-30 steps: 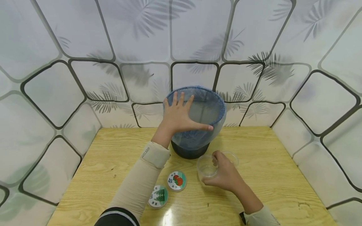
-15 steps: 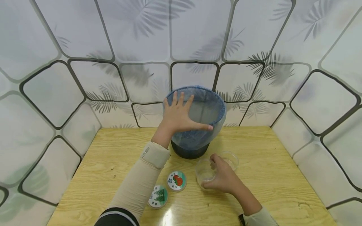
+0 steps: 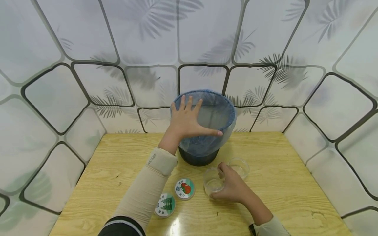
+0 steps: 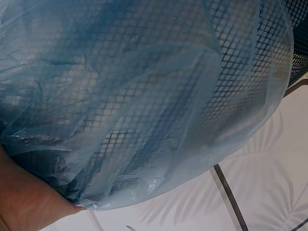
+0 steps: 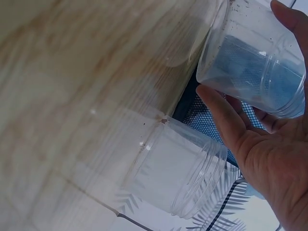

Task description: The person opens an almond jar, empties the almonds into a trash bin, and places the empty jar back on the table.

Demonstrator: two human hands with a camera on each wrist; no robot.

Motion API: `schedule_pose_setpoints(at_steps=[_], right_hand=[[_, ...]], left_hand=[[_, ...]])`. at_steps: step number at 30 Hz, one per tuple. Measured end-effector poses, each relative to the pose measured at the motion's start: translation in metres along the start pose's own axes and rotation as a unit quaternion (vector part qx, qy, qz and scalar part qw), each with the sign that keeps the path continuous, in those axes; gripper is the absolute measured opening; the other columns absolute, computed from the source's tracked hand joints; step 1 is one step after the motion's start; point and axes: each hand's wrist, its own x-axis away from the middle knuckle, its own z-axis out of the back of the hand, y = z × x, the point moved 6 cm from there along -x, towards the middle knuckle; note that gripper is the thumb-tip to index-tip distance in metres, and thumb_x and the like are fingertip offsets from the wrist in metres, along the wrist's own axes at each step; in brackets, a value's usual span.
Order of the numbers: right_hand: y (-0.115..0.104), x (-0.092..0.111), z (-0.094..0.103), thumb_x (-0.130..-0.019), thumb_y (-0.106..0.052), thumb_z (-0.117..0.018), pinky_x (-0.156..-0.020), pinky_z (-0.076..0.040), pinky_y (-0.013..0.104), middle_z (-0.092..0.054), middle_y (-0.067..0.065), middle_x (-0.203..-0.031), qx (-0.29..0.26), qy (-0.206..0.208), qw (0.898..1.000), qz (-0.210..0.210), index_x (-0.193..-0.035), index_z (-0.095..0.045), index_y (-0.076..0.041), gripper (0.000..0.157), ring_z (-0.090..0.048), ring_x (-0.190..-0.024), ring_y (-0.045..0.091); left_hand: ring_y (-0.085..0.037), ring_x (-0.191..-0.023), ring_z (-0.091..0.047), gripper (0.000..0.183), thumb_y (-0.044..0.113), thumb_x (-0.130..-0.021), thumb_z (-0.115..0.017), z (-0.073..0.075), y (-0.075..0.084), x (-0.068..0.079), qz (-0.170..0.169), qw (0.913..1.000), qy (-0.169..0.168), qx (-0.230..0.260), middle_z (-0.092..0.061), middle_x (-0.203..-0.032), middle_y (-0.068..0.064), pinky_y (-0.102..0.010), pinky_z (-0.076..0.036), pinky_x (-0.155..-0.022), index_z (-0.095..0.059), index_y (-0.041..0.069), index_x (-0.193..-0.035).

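Note:
My right hand grips a clear plastic jar by its side, thumb and fingers around it. In the right wrist view this jar has its base close to or on the tabletop. A second clear jar stands just behind my right hand. My left hand lies with spread, straight fingers over the near-left rim of a dark mesh wastebasket. A blue plastic bag lines the basket and folds over its rim. In the left wrist view, part of my left hand touches the bag.
Two round, labelled lids lie left of the held jar: a tomato-picture lid and a green-vegetable lid, partly behind my left sleeve. The wooden table ends against a patterned backdrop.
My right hand has shifted the jar slightly left and toward the near edge, apart from the second jar, which shows more fully. My left hand has stayed put.

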Motion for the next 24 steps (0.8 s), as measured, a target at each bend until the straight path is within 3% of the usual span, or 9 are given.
schedule_pose_setpoints(at_steps=[11, 24], right_hand=[[0.0008, 0.001, 0.0006, -0.063, -0.041, -0.103, -0.087, -0.057, 0.041, -0.065, 0.004, -0.114, 0.005, -0.005, 1.0, 0.011, -0.125, -0.055, -0.011, 0.083, -0.064, -0.106, 0.021], [0.0024, 0.0012, -0.0039, -0.062, -0.036, -0.105, -0.092, -0.059, 0.048, -0.064, 0.012, -0.124, -0.004, -0.007, 1.0, 0.018, -0.126, -0.052, -0.01, 0.086, -0.068, -0.116, 0.03]], left_hand=[[-0.044, -0.166, 0.001, 0.14, 0.105, -0.065, -0.057, -0.0002, -0.0009, -0.0002, -0.001, 1.0, -0.002, 0.004, -0.004, -0.18, -0.017, -0.079, -0.002, -0.126, -0.004, 0.032, -0.173], [-0.043, -0.166, 0.004, 0.14, 0.105, -0.064, -0.057, -0.0007, -0.0008, 0.0012, -0.003, 1.0, -0.004, 0.006, -0.003, -0.18, -0.016, -0.078, -0.002, -0.126, -0.004, 0.033, -0.172]])
